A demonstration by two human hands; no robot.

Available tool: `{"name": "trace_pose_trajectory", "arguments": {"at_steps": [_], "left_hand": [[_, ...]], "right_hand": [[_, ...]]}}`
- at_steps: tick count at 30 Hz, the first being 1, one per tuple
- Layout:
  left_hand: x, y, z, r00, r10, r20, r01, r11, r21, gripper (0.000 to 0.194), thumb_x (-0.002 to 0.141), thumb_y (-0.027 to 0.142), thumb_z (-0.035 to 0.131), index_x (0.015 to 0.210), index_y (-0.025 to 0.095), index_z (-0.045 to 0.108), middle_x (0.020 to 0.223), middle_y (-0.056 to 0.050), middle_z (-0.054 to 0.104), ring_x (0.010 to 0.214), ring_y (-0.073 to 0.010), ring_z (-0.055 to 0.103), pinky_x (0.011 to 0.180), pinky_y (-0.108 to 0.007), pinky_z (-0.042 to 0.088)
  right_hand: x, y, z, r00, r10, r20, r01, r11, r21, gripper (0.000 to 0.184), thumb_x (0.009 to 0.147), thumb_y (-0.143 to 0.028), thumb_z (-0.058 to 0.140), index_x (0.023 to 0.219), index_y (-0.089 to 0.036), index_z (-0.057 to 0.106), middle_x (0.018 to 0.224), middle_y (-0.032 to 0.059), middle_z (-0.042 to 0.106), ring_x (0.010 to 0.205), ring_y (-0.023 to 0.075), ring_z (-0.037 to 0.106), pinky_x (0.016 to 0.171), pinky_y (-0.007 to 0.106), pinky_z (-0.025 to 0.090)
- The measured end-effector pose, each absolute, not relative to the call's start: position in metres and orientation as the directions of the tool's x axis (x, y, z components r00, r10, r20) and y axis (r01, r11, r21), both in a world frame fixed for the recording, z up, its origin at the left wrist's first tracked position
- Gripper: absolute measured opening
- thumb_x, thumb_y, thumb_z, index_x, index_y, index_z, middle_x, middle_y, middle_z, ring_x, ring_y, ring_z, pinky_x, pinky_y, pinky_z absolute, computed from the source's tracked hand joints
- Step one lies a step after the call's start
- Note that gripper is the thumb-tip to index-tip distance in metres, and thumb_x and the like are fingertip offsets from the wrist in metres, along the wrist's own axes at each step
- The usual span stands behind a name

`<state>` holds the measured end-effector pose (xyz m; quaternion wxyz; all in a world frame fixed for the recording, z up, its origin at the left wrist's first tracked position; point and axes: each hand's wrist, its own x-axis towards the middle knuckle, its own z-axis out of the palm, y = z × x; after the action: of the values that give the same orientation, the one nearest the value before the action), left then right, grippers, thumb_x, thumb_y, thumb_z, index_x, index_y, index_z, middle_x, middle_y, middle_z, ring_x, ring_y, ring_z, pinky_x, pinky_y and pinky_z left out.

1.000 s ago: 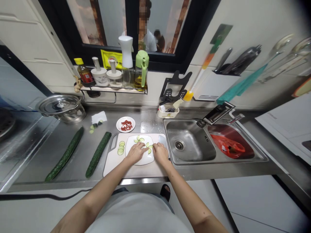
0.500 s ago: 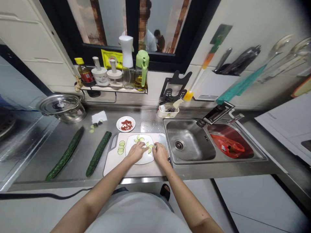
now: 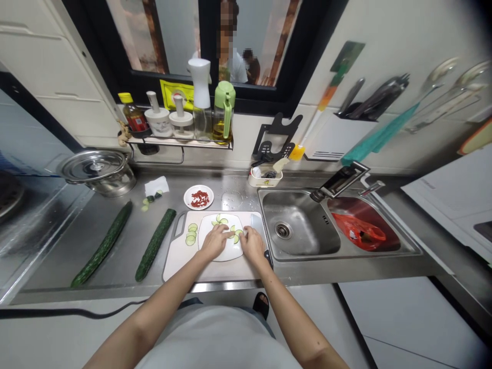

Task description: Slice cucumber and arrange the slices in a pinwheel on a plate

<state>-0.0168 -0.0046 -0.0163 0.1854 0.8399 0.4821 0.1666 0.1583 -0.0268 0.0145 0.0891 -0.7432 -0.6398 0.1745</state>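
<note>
A white square plate [image 3: 226, 252] lies on the light cutting board [image 3: 180, 264], with cucumber pieces arranged in small clusters on it. My left hand [image 3: 214, 242] rests over the plate's left part, its fingers apart and one digit stretched to the right-hand cluster of cucumber slices [image 3: 237, 237]. At the plate's right edge, my right hand [image 3: 252, 243] has slightly bent fingers, thumb near the same cluster. Neither hand visibly lifts a slice. Further cucumber slices [image 3: 191, 234] lie on the board left of the plate. A knife [image 3: 268, 256] lies partly hidden beside my right wrist.
Two whole cucumbers [image 3: 156, 245] lie to the left, near a lidded steel pot [image 3: 98, 171]. Behind the board is a small plate [image 3: 188, 200] of red bits. A double sink [image 3: 300, 251] is on the right, holding a red plastic bag [image 3: 357, 231]. Bottles [image 3: 223, 115] stand on a rack.
Both hands stay nearly in place over the plate. The digit of my left hand has shifted slightly at the right-hand cucumber cluster. The view has moved a little.
</note>
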Motion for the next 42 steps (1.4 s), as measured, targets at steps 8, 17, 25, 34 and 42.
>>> {"name": "trace_pose_trajectory", "arguments": {"at_steps": [8,17,25,34,42], "left_hand": [[-0.015,-0.009,-0.015,0.486,0.865,0.123,0.756,-0.487,0.438,0.047,0.084,0.006,0.046,0.119,0.031,0.065,0.119,-0.005,0.055,0.112,-0.0208,0.045,0.096,-0.035,0.044],[-0.006,-0.01,-0.012,0.456,0.881,0.124,0.741,-0.453,0.495,0.048,0.081,0.003,0.044,0.116,0.028,0.067,0.116,-0.007,0.057,0.11,-0.0218,0.047,0.094,-0.035,0.045],[-0.05,-0.029,0.0,0.05,0.98,0.194,0.69,-0.175,0.703,0.042,0.083,0.01,0.042,0.117,0.022,0.064,0.104,-0.007,0.063,0.101,-0.0208,0.055,0.092,-0.034,0.044],[-0.118,-0.052,-0.002,-0.372,0.923,-0.101,0.808,0.375,0.453,0.03,0.08,0.04,0.056,0.102,0.021,0.065,0.103,-0.009,0.066,0.102,-0.0276,0.056,0.089,-0.04,0.038],[-0.105,-0.05,-0.002,-0.391,0.914,-0.113,0.825,0.402,0.397,0.03,0.081,0.044,0.055,0.098,0.022,0.066,0.106,-0.01,0.065,0.105,-0.0301,0.054,0.09,-0.044,0.033]], "right_hand": [[0.153,-0.034,0.014,0.137,0.984,-0.117,0.9,-0.173,-0.399,0.044,0.092,-0.033,0.044,0.132,-0.014,0.047,0.117,0.0124,0.061,0.106,0.0216,0.054,0.086,0.027,0.039],[0.158,-0.038,0.009,0.121,0.992,0.035,0.871,-0.09,-0.483,0.041,0.09,-0.031,0.044,0.125,-0.013,0.055,0.104,0.0122,0.063,0.099,0.0232,0.056,0.085,0.031,0.041],[0.168,-0.045,0.011,0.15,0.956,0.253,0.792,0.037,-0.609,0.039,0.089,-0.036,0.041,0.112,-0.012,0.062,0.087,0.0089,0.062,0.078,0.0201,0.056,0.075,0.032,0.045],[0.166,-0.049,0.012,0.117,0.947,0.299,0.776,0.1,-0.623,0.037,0.089,-0.037,0.04,0.106,-0.014,0.063,0.088,0.01,0.064,0.075,0.0204,0.054,0.073,0.035,0.045],[0.157,-0.053,0.015,0.095,0.948,0.305,0.762,0.128,-0.635,0.035,0.089,-0.037,0.039,0.103,-0.015,0.063,0.084,0.0085,0.062,0.076,0.0205,0.054,0.073,0.034,0.044]]}}
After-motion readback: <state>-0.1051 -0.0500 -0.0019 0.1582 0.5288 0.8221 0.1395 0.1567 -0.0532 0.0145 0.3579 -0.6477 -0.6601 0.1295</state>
